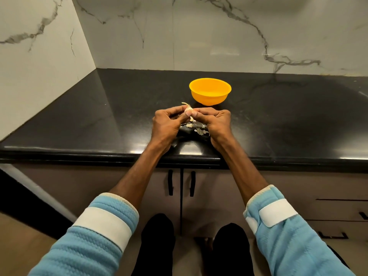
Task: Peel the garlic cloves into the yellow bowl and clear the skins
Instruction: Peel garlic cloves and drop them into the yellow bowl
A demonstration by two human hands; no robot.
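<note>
A pale garlic piece [188,109] with a curled stem tip is pinched between the fingertips of both hands, just above the black counter. My left hand [169,126] grips it from the left and my right hand [216,124] from the right, thumbs meeting under it. Loose papery skins [201,131] lie on a black sheet [189,134] beneath and between the hands. The yellow bowl [210,94] stands upright just behind the hands; its visible inside looks bare.
The black stone counter [99,120] meets marble walls at the back and left. Its front edge runs just below my wrists. Cabinet doors with black handles [181,183] are under it.
</note>
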